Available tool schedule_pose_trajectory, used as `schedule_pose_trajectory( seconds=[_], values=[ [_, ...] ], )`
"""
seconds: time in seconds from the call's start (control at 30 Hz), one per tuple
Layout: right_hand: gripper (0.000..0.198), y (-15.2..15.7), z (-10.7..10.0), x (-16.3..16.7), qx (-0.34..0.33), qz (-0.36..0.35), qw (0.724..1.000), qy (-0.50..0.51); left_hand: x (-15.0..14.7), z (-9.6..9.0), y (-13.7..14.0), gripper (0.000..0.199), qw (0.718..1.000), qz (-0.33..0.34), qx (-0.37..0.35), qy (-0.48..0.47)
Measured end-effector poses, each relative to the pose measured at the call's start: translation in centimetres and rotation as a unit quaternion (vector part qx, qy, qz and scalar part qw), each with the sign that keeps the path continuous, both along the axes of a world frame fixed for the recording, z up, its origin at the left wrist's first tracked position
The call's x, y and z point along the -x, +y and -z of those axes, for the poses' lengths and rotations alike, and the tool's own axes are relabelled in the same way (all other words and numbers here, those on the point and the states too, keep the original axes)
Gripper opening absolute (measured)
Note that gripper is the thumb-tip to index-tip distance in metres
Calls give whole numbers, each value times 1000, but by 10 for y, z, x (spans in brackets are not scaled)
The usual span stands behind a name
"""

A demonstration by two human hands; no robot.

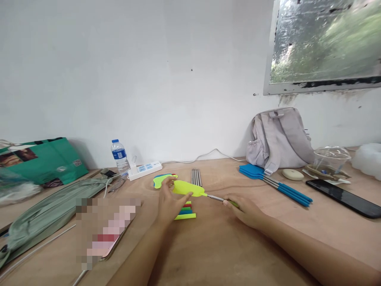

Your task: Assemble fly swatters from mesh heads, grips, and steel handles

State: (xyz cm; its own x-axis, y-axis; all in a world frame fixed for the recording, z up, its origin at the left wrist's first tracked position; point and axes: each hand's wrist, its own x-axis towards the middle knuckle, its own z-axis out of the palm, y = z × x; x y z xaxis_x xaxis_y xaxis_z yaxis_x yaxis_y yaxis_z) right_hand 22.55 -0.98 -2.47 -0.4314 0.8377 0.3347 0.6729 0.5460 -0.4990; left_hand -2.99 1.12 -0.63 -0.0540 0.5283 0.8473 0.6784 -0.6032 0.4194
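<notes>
A yellow-green fly swatter with a flat head and a thin metal rod is held up between my two hands. My left hand grips the head, fingers at its far end and thumb along its near edge. My right hand is closed round the green handle at the rod's other end. Behind my left hand lies a small pile of coloured flat heads, green on top. Several metal rods lie side by side beyond the swatter. Several coloured handle tubes lie below it, partly hidden by my left hand.
Several blue fly swatters lie at right, before a grey backpack. A black phone and a plastic cup are further right. At left are a power strip, a water bottle, a green bag and a pink phone.
</notes>
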Motion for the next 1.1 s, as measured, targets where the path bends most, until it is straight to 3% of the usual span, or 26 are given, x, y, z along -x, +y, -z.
schedule_pose_trajectory(
  seconds=[0.1, 0.2, 0.3, 0.47, 0.63, 0.9, 1.1],
  values=[
    [38, -1, 1, 2, 4, 23, 1000, 11, -4, 2, -4, 38, 976, -90, -184, 69],
    [39, -2, 2, 4, 5, 34, 999, 10, -16, 8, -12, 24, 941, -84, -238, 226],
    [39, -7, 2, 8, 0, 27, 999, 18, -30, 17, -15, 29, 910, -76, -219, 344],
    [38, -16, -3, 14, -7, 1, 1000, -4, -31, 21, -9, 19, 892, -96, -160, 412],
    [40, -14, -3, 12, -11, 2, 1000, -14, -18, 15, -7, 22, 862, -68, -201, 461],
    [39, -6, 2, 8, -28, -7, 1000, -13, -13, 10, -2, 23, 858, -67, -179, 476],
    [39, 2, 8, 2, -123, 38, 987, -95, 0, 5, 2, 25, 859, -92, -154, 481]
  ],
)
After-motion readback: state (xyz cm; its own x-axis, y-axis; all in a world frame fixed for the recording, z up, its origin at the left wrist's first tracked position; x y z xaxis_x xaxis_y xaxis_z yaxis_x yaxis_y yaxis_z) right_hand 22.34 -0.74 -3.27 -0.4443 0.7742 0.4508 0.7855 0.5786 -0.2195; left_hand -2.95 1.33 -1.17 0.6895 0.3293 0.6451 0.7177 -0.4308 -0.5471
